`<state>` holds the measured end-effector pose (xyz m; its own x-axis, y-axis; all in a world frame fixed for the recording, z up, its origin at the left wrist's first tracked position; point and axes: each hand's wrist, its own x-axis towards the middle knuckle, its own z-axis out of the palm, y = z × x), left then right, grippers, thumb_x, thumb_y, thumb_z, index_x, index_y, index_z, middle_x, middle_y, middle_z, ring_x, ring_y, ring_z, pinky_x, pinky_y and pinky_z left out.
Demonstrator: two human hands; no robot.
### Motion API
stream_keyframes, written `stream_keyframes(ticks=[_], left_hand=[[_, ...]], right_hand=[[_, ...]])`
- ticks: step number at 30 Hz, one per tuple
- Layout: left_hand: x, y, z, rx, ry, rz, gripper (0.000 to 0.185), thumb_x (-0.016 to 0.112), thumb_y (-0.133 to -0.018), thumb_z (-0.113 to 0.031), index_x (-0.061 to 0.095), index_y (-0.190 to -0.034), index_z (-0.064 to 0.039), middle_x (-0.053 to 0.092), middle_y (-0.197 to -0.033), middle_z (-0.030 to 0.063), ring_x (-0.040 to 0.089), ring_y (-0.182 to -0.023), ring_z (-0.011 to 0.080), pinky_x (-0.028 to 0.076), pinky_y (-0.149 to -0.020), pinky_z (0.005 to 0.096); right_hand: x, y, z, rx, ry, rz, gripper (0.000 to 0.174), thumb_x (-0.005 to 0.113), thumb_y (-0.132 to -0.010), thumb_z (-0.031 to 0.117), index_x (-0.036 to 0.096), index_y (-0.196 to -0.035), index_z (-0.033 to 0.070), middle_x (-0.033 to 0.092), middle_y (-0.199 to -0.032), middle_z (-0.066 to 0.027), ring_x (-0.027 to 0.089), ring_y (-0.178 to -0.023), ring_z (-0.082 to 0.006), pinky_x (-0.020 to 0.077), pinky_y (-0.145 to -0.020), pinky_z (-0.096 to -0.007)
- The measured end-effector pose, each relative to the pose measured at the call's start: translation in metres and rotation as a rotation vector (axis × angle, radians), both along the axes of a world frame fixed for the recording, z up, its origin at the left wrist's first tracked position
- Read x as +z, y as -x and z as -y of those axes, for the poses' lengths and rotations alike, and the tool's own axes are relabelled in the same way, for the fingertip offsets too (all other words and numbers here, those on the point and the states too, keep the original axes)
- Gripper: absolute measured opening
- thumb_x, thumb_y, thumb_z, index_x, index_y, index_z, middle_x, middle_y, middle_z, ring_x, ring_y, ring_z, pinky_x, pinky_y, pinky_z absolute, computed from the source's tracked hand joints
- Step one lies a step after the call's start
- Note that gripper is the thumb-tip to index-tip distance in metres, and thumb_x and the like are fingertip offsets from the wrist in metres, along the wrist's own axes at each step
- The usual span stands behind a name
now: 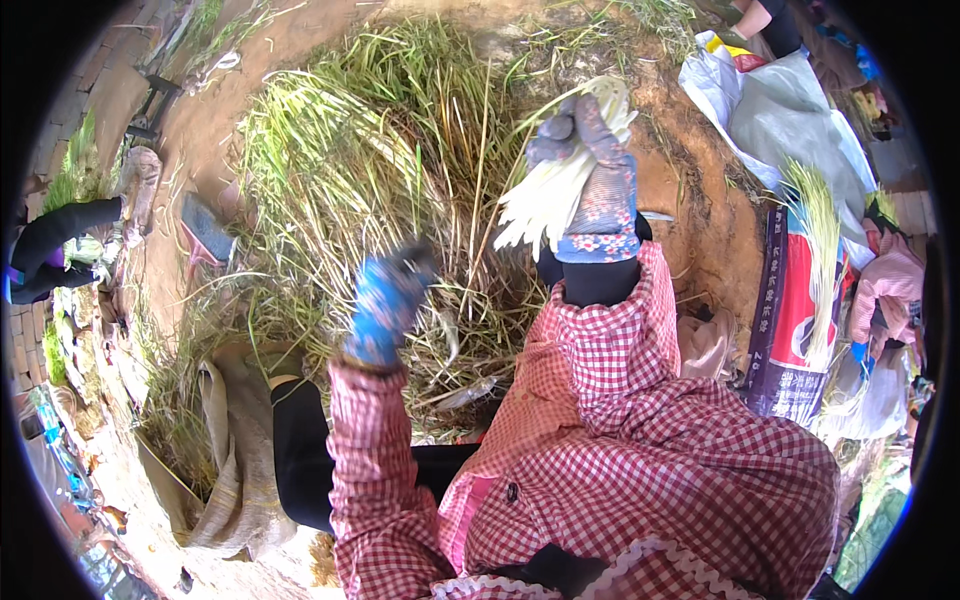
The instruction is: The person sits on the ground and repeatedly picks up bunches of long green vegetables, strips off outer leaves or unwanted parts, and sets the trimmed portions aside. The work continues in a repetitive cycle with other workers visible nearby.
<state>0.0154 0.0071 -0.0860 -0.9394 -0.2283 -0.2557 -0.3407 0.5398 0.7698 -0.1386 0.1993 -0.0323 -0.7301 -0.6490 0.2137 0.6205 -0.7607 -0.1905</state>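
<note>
My right hand (pixel 589 142), in a grey-palmed glove with a flowered blue cuff, is closed around a bundle of pale whitish plant stalks (pixel 551 191). The bundle's cut-looking ends fan out towards the lower left. My left hand (pixel 390 296), in a blue flowered glove, is blurred over the edge of a big heap of green and straw-coloured grassy plants (pixel 420 127). Whether its fingers hold anything cannot be made out. A few pale stalks (pixel 450 334) lie loose on the heap just right of my left hand.
A printed sack (pixel 780 315) at the right bears long pale stalks (pixel 821 262). Behind it lies a white plastic sheet (pixel 780 120). A blue and pink dustpan-like object (pixel 205 229) and a woven sack (pixel 247 465) are at the left. Other people work at both sides.
</note>
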Motion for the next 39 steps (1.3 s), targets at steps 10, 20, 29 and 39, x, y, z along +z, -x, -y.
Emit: stream_keyframes(ticks=[10,20,29,39], left_hand=[[-0.111,0.123,-0.056,0.387,0.625,0.246,0.102,0.071,-0.074,-0.047,0.009,-0.148,-0.015,0.008,-0.15,0.0268,0.015,-0.137,0.043,0.025,-0.107,0.0542],[-0.128,0.013,0.053,0.706,-0.238,-0.429,0.053,0.057,-0.079,-0.013,0.035,-0.127,-0.009,0.046,-0.108,0.0151,0.052,-0.085,0.0221,0.051,-0.067,0.0272],[0.096,-0.008,0.078,0.447,0.012,-0.798,0.048,0.059,-0.081,0.006,0.046,-0.126,-0.002,0.058,-0.115,0.013,0.061,-0.089,0.0206,0.054,-0.076,0.0276],[-0.115,-0.101,-0.142,-0.111,0.578,0.68,0.072,0.052,-0.087,-0.047,0.02,-0.146,-0.022,0.0,-0.15,0.0271,0.014,-0.134,0.0506,0.025,-0.098,0.0698]], right_hand=[[0.014,-0.012,0.01,-0.309,-0.274,0.156,0.007,0.061,-0.09,0.017,0.056,-0.092,0.013,0.057,-0.079,-0.0032,0.048,-0.06,-0.0135,0.0412,-0.051,-0.0267],[-0.008,-0.004,0.005,-0.164,0.033,0.189,0.011,0.051,-0.094,0.014,0.058,-0.102,0.016,0.057,-0.093,-0.0049,0.05,-0.078,-0.0196,0.0396,-0.061,-0.0312],[0.031,-0.014,0.0,-0.418,-0.255,0.292,0.012,0.062,-0.09,0.019,0.059,-0.086,0.007,0.056,-0.069,-0.0032,0.043,-0.057,-0.0091,0.0381,-0.051,-0.0211],[0.004,0.005,-0.023,-0.106,0.125,0.122,0.019,0.057,-0.091,0.022,0.058,-0.095,0.004,0.053,-0.076,-0.0007,0.044,-0.067,-0.0124,0.0404,-0.058,-0.0253]])
